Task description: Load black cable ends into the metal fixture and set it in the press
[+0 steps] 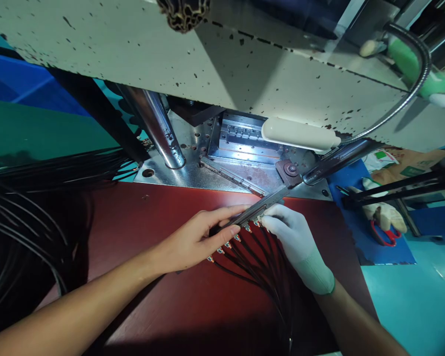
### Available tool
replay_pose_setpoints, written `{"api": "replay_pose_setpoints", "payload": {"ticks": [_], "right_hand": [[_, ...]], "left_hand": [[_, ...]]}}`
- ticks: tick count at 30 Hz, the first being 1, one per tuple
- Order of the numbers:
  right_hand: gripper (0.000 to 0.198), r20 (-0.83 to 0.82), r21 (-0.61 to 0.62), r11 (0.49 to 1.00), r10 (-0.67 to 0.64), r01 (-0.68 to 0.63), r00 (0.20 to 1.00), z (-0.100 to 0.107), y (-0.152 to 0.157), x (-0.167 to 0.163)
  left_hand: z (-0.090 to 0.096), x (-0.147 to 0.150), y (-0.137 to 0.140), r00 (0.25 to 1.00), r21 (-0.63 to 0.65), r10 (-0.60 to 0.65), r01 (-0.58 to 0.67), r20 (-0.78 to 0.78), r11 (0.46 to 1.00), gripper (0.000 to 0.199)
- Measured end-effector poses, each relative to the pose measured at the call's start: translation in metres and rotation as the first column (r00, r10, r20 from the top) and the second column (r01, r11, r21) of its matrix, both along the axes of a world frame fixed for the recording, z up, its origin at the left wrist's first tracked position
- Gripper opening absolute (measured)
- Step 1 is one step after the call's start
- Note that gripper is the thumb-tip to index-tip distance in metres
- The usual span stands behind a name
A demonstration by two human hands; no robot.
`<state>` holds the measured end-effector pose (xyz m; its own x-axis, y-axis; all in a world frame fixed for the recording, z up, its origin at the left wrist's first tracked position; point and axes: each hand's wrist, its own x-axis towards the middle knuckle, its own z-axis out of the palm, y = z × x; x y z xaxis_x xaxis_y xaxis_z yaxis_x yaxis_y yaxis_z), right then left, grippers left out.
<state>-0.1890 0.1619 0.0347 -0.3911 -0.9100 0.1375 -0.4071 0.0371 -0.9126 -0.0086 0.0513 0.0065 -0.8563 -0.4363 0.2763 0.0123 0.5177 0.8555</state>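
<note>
Red bench [152, 296]: hands [193, 242] apparently on fixture bar [261, 206]

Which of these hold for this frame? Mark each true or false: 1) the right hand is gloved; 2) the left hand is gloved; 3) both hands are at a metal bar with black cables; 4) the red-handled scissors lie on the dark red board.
1) True: the right hand wears a white glove.
2) False: the left hand is bare.
3) True: both touch the metal bar, with the black cables fanned out below it.
4) False: the red-handled scissors lie on the blue mat, right of the dark red board.
</note>
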Motion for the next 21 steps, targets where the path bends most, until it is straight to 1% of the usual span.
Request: {"api": "replay_pose_setpoints", "payload": {"ticks": [5,10,12,14,18,21], "right_hand": [[0.016,-0.047,0.007,1.000,0.002,-0.001,0.999,0.002,0.002,0.001],[0.019,-0.175,0.105,0.993,0.069,-0.051,0.982,0.006,0.008,-0.007],[0.019,-0.197,0.129,0.989,0.093,-0.069,0.976,0.006,0.009,-0.009],[0.019,-0.194,0.120,0.990,0.098,-0.075,0.976,0.003,0.009,-0.009],[0.019,-0.200,0.059,0.997,0.052,-0.041,0.978,-0.003,0.007,-0.007],[0.018,-0.218,0.068,0.997,0.060,-0.046,0.974,-0.002,0.008,-0.007]], "left_hand": [[0.001,0.001,0.000,1.000,0.005,0.000,0.000,0.001,1.000,0.049],[0.002,0.000,0.000,1.000,0.024,0.010,-0.010,0.005,1.000,0.047],[0.002,0.000,0.000,1.000,0.028,0.002,-0.002,0.001,1.000,0.047],[0.002,0.000,0.000,1.000,0.030,0.002,-0.002,0.011,1.000,0.048],[0.002,0.000,0.001,0.998,0.012,0.011,-0.012,0.056,1.000,0.052],[0.003,0.000,0.001,0.998,0.018,0.002,-0.003,0.055,1.000,0.051]]}}
